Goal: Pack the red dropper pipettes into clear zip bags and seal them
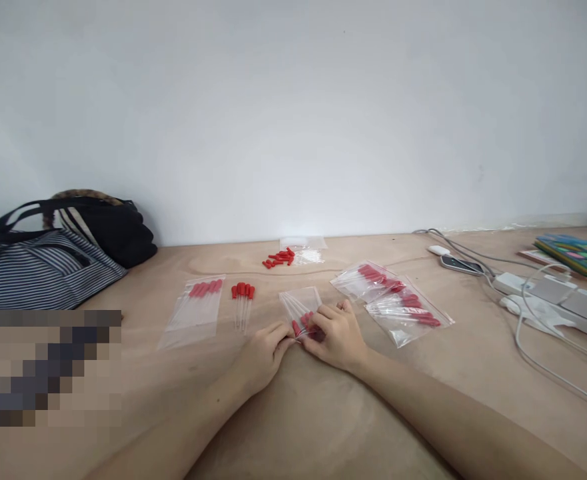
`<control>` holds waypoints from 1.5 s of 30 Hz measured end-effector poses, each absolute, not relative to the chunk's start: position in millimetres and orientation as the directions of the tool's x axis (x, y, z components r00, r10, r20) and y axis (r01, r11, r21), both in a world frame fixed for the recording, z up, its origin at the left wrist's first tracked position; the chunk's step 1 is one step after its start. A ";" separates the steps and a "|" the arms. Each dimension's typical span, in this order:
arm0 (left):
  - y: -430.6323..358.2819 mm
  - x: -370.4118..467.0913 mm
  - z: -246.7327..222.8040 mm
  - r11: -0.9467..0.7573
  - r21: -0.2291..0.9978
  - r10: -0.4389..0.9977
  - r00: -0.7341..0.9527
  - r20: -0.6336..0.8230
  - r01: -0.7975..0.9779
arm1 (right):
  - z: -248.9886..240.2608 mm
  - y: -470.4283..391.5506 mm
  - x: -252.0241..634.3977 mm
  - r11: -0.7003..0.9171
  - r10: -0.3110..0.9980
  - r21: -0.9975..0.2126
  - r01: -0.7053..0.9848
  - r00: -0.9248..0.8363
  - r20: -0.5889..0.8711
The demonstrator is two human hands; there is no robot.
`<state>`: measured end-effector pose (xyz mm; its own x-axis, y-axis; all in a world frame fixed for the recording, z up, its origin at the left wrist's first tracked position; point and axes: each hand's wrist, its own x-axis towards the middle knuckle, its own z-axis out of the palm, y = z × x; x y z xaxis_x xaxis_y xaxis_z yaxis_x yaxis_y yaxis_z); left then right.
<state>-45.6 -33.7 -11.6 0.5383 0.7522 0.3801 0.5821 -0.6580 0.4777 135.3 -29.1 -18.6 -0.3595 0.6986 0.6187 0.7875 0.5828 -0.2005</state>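
Note:
Between my hands lies a clear plastic bag (298,303) with several red-topped droppers inside, its near edge toward me. My left hand (266,353) pinches the near left corner of this bag. Fingers of my right hand (337,335) are closed on the near right part, over some of the red bulbs. To the left, several loose droppers (243,303) lie side by side, and beyond them a flat bag (196,313) shows red bulbs at its top. Filled dropper bags (406,310) overlap on the right.
Loose red bulbs (279,258) and thin clear tubes (308,255) lie near the wall. A striped bag (48,267) stands at left. On the right are a phone (462,265), a power strip (563,300), cables and colourful flat items (578,255).

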 end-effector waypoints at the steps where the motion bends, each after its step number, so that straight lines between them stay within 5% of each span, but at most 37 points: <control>1: -33.5 -45.7 -11.9 -0.658 0.476 0.752 0.537 0.382 0.584 | -18.7 -29.9 133.9 0.576 0.696 -0.185 0.796 -0.359 0.622; 5: -32.6 -46.7 -13.0 -0.653 0.472 0.757 0.523 0.392 0.592 | -16.6 -33.5 138.0 0.585 0.715 -0.207 0.784 -0.379 0.587; 14: -34.8 -44.6 -10.3 -0.663 0.488 0.748 0.528 0.403 0.567 | -19.4 -35.1 165.5 0.441 0.878 -0.531 0.724 -0.226 0.422; 30: -35.0 -42.6 -9.5 -0.633 0.554 0.763 0.557 0.329 0.540 | -18.8 -33.5 139.3 0.279 0.876 -0.109 0.954 -0.207 0.436; 36: -36.2 -42.4 -5.6 -0.629 0.562 0.766 0.553 0.328 0.537 | -25.4 -29.3 141.8 0.274 0.885 -0.198 0.941 -0.166 0.435; 41: -37.7 -43.6 -1.1 -0.634 0.535 0.769 0.526 0.363 0.558 | -20.3 -29.7 166.3 0.493 0.842 -0.381 0.782 -0.318 0.436; 45: -38.9 -48.8 -2.7 -0.702 0.428 0.711 0.544 0.445 0.569 | -15.6 -34.8 190.1 0.638 0.760 -0.389 0.664 -0.463 0.456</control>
<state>-48.8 -38.9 -2.7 0.5440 0.7115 0.4448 0.5689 -0.7024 0.4277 190.1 -34.8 -15.6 -0.4631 0.7600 0.4560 0.6640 0.6383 -0.3894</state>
